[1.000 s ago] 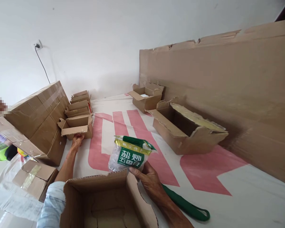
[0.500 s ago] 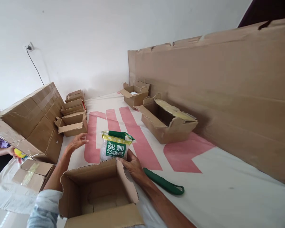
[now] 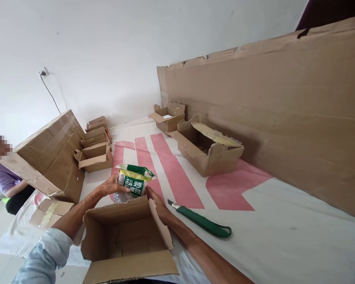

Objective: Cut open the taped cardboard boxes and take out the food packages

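Snack bag (image 3: 132, 180), green and yellow label, is held upright just above the far edge of the open cardboard box (image 3: 127, 240). Left hand (image 3: 111, 186) clamps its left side, right hand (image 3: 157, 200) grips the lower right corner. Green-handled utility knife (image 3: 201, 222) lies on the white-and-pink sheet (image 3: 284, 236) just right of the right forearm. Large open carton (image 3: 208, 148) sits further back by the cardboard wall (image 3: 284, 110).

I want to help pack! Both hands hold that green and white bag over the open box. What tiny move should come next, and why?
Probably lower the bag straight down into the open box. Both the left hand and the right hand grip it just past the box's far edge, and the box looks empty with its flaps spread.
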A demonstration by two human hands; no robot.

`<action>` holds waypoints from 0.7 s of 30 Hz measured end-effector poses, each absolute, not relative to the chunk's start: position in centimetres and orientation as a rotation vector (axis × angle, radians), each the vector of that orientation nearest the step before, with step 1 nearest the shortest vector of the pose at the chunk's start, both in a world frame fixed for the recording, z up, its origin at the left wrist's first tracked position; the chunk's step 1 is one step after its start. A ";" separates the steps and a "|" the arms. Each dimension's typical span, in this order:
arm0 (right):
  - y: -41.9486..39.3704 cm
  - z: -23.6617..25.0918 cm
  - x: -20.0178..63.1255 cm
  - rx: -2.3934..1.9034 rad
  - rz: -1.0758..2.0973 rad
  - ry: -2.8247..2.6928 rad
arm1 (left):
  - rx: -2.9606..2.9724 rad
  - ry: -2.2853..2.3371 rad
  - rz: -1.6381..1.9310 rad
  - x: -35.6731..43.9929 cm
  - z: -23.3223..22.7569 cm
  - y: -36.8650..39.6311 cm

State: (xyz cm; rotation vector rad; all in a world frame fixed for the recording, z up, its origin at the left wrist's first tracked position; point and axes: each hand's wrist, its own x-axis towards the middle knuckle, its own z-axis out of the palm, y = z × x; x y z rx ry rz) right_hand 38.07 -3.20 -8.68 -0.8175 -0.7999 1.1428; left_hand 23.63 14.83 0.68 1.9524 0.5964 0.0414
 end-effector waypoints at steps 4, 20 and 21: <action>-2.9 -10.2 38.6 -0.910 1.126 -0.769 | 2.090 0.702 -0.001 21.7 3.3 19.1; -3.2 -10.6 38.7 -0.953 1.163 -0.716 | 2.782 1.373 -0.400 18.9 5.2 32.5; -3.3 -10.4 38.8 -0.955 1.151 -0.716 | 2.809 1.414 -0.351 18.9 5.1 32.6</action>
